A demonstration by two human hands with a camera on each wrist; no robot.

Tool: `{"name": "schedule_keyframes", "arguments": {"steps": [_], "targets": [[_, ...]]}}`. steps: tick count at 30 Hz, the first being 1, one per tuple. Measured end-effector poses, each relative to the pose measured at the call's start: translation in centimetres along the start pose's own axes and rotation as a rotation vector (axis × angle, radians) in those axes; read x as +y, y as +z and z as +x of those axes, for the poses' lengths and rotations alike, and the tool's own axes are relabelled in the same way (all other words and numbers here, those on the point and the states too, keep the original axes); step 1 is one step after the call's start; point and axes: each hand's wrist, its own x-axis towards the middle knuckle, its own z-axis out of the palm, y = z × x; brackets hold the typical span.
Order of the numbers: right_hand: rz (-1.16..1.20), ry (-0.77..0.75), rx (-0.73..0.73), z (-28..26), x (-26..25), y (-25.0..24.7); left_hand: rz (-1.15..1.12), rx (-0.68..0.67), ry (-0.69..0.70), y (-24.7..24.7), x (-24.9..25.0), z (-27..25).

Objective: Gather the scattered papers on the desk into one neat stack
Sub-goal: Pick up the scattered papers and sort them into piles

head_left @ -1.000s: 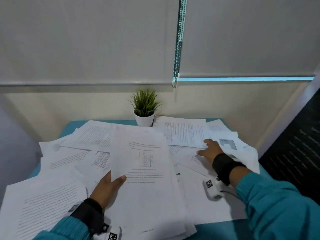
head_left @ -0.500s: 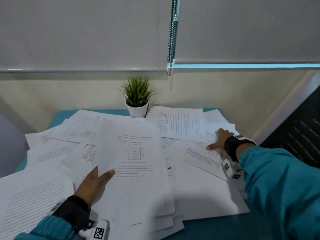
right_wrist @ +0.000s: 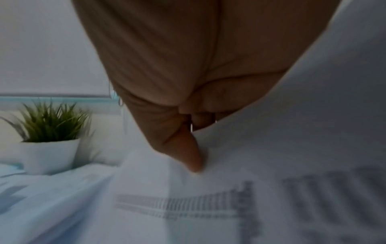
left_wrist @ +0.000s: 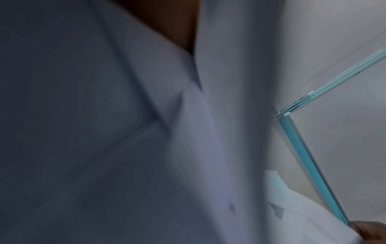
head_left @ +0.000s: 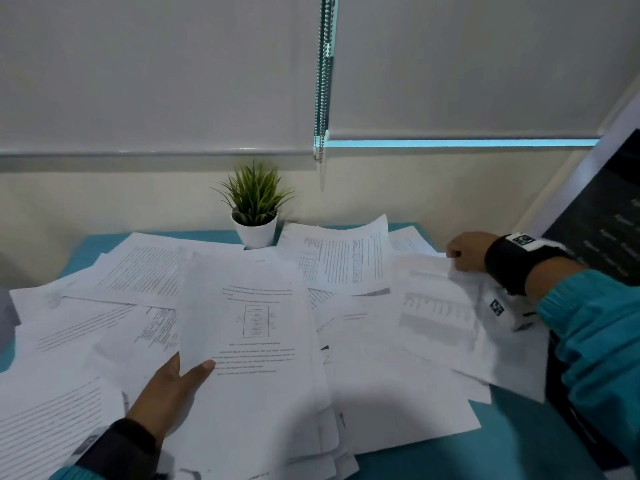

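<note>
A thick stack of white printed sheets, its top page bearing a boxed diagram (head_left: pixel 254 344), is held by its left edge in the left hand (head_left: pixel 166 393), thumb on top, fingers hidden underneath. Out from that grip, loose white printed papers (head_left: pixel 114 306) lie overlapping across the teal desk top (head_left: pixel 415 460), to its left, beyond it and to its right. The right hand (head_left: pixel 465 251) is at the far right edge of the spread, fingers curled, pinching the corner of a white sheet printed with grey table blocks (head_left: pixel 438 317); the right wrist view shows the thumb (right_wrist: pixel 188 153) pressed on this paper. Beyond both hands, a small green plant in a white pot (head_left: pixel 255 220) stands at the desk's back edge, against grey roller blinds (head_left: pixel 156 74) with a bead chain (head_left: pixel 323 77).
</note>
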Motion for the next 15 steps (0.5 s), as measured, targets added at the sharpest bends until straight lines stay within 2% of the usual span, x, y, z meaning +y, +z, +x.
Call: {"name": "schedule_keyframes", "arguments": {"steps": [6,11,13,15], "targets": [[0.083,0.048,0.324,0.3,0.7,-8.5,0.021,0.002,-0.007,0.3,0.7,-0.3],[0.252,0.005,0.586,2.3,-2.7,-13.0,0.084,0.029,-0.022,0.2,0.7,-0.3],[0.314,-0.028,0.565,3.8,-4.7,-13.3,0.076,0.020,-0.043,0.2,0.8,-0.4],[0.329,-0.053,0.425,5.9,-7.0,-12.3,0.085,0.008,-0.045,0.3,1.1,-0.7]]}}
